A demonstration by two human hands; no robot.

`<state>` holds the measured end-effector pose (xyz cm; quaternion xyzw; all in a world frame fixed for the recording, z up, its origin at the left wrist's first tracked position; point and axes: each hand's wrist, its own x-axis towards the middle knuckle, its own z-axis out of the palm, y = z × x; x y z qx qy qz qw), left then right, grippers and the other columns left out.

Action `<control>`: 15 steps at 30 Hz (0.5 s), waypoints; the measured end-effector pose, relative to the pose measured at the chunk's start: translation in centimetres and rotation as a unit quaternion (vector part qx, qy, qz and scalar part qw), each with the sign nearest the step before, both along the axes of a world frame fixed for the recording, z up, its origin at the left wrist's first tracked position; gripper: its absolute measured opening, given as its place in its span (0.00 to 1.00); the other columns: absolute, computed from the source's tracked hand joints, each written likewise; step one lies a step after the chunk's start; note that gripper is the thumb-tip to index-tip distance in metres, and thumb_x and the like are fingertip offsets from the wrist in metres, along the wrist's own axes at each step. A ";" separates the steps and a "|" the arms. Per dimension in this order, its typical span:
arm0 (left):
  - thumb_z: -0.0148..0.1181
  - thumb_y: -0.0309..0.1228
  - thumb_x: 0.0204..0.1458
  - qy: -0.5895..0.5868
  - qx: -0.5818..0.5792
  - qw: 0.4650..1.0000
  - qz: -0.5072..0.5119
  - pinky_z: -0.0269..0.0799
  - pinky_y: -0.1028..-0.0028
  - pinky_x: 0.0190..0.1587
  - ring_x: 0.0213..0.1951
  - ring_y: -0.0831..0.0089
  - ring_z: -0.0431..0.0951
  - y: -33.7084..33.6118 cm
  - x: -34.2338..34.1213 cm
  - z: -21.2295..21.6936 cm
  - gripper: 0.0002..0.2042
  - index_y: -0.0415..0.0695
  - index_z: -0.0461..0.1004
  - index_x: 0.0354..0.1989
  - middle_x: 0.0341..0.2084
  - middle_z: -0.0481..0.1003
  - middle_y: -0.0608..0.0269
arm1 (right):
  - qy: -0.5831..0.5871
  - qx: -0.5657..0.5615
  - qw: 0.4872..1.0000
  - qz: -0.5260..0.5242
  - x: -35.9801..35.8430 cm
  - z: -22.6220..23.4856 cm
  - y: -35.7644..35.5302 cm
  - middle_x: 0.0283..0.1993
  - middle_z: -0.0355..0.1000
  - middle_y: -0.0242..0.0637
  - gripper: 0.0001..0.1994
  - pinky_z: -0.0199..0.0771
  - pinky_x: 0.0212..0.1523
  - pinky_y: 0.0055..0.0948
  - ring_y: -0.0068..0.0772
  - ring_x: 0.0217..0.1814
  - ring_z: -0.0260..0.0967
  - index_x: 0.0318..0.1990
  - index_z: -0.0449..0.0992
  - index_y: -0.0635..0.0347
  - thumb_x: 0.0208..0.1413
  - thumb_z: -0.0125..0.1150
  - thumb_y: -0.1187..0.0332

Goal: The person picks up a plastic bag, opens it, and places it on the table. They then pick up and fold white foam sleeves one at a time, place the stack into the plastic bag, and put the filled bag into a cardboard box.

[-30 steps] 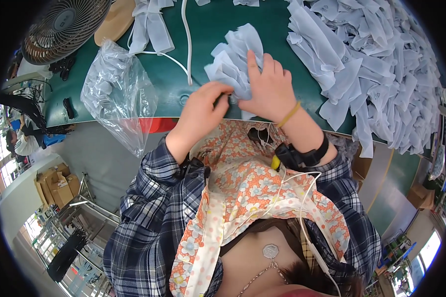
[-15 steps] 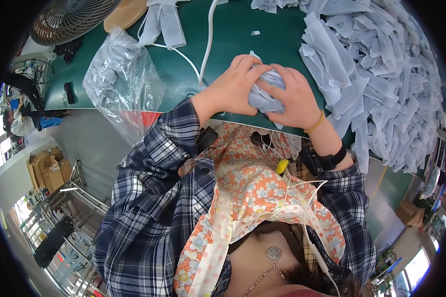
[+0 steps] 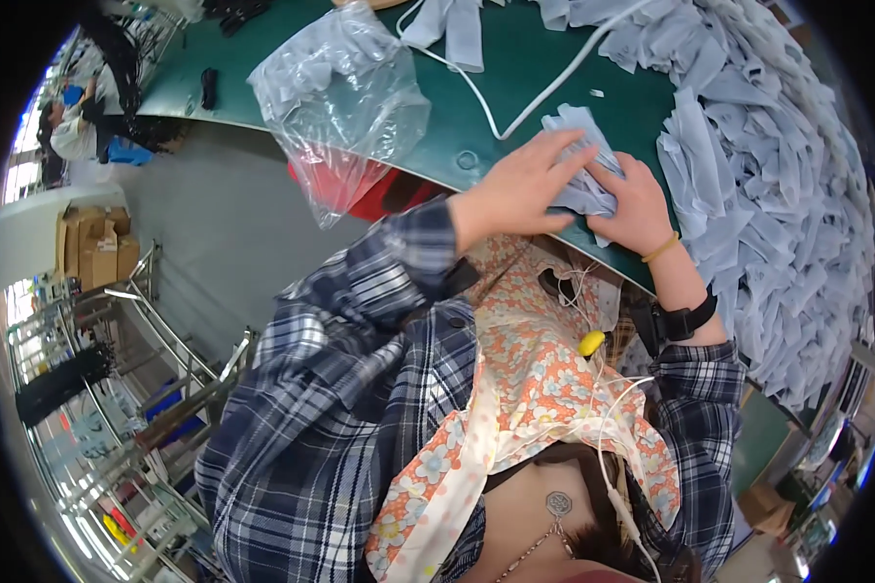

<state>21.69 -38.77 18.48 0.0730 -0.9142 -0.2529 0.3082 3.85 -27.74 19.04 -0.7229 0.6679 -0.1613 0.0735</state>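
A bundle of frosted pale-blue plastic packets [image 3: 586,199] lies at the near edge of the green table. My right hand [image 3: 639,207] grips its right side, the fingers bent over the top. My left hand [image 3: 520,191] rests against the left side, its fingers stretched out and spread over the packets. The left fingers are slightly blurred, and both hands cover part of the bundle. What the packets contain cannot be made out. To the right is a large heap of similar packets [image 3: 768,214].
A clear plastic bag [image 3: 345,97] with packets inside hangs over the table [image 3: 447,126] edge at left, near something red [image 3: 389,194] below. A white cable [image 3: 554,83] crosses behind the bundle. More packets [image 3: 462,34] lie at the back. Cardboard boxes [image 3: 97,248] and metal racks [image 3: 175,335] stand left.
The view has turned, so the table and heap shift within it. My left hand has loosened from wrapping the bundle to lying spread on it. The bundle now looks flatter on the table.
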 end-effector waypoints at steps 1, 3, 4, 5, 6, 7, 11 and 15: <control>0.66 0.37 0.34 -0.003 0.010 1.000 0.026 0.66 0.63 0.46 0.47 0.55 0.67 0.4 1.8 0.4 0.28 0.43 0.67 0.47 0.40 0.67 0.55 | -0.017 0.005 1.000 -0.015 0.1 0.1 0.1 0.49 0.65 0.49 0.33 0.63 0.53 0.38 0.50 0.49 0.63 0.52 0.70 0.49 0.28 0.64 0.64; 0.66 0.38 0.36 0.025 -0.018 0.995 0.098 0.65 0.64 0.45 0.45 0.57 0.67 -0.2 7.0 0.5 0.26 0.43 0.67 0.46 0.40 0.67 0.55 | -0.054 0.018 0.996 -0.064 0.2 0.0 1.2 0.49 0.64 0.49 0.35 0.62 0.54 0.37 0.50 0.50 0.62 0.53 0.70 0.51 0.27 0.64 0.64; 0.66 0.38 0.36 0.057 -0.061 0.984 0.157 0.64 0.64 0.45 0.44 0.58 0.67 -0.8 9.7 0.5 0.26 0.42 0.68 0.45 0.40 0.67 0.54 | -0.053 0.016 0.997 -0.059 0.3 -0.1 1.7 0.49 0.64 0.49 0.35 0.62 0.54 0.37 0.50 0.50 0.62 0.53 0.70 0.51 0.27 0.64 0.64; 0.66 0.38 0.36 0.064 -0.079 0.964 0.244 0.62 0.65 0.45 0.41 0.59 0.68 -1.5 11.8 0.6 0.24 0.44 0.68 0.44 0.40 0.67 0.55 | -0.149 0.029 0.987 -0.044 0.3 -0.1 2.5 0.49 0.65 0.49 0.35 0.62 0.54 0.36 0.49 0.50 0.63 0.53 0.70 0.51 0.27 0.64 0.64; 0.66 0.38 0.37 0.073 -0.093 0.936 0.331 0.61 0.66 0.46 0.39 0.60 0.68 -2.1 13.5 0.9 0.22 0.46 0.69 0.42 0.39 0.67 0.56 | -0.238 0.045 0.970 -0.028 0.4 0.2 3.0 0.49 0.65 0.49 0.35 0.62 0.54 0.35 0.49 0.50 0.63 0.54 0.70 0.52 0.26 0.64 0.64; 0.66 0.38 0.37 0.075 -0.092 0.935 0.335 0.61 0.66 0.46 0.39 0.60 0.68 -2.6 14.5 0.8 0.22 0.46 0.69 0.42 0.39 0.67 0.56 | -0.327 0.062 0.943 -0.014 0.6 0.3 3.3 0.49 0.65 0.49 0.36 0.61 0.53 0.34 0.48 0.50 0.63 0.54 0.70 0.52 0.26 0.64 0.65; 0.64 0.35 0.40 -0.112 -0.151 0.857 0.480 0.60 0.65 0.46 0.33 0.65 0.71 -5.4 17.8 0.5 0.11 0.47 0.73 0.32 0.29 0.71 0.61 | -0.308 0.069 0.943 0.103 5.7 3.1 1.0 0.47 0.66 0.48 0.35 0.62 0.51 0.32 0.46 0.48 0.65 0.53 0.71 0.52 0.26 0.65 0.65; 0.61 0.32 0.42 -0.063 0.034 0.892 0.447 0.65 0.66 0.39 0.28 0.65 0.72 -6.8 19.1 2.5 0.05 0.45 0.74 0.26 0.22 0.72 0.62 | -0.205 0.149 0.954 0.163 12.0 5.7 -5.8 0.45 0.67 0.47 0.32 0.65 0.49 0.33 0.47 0.46 0.65 0.52 0.71 0.52 0.30 0.64 0.61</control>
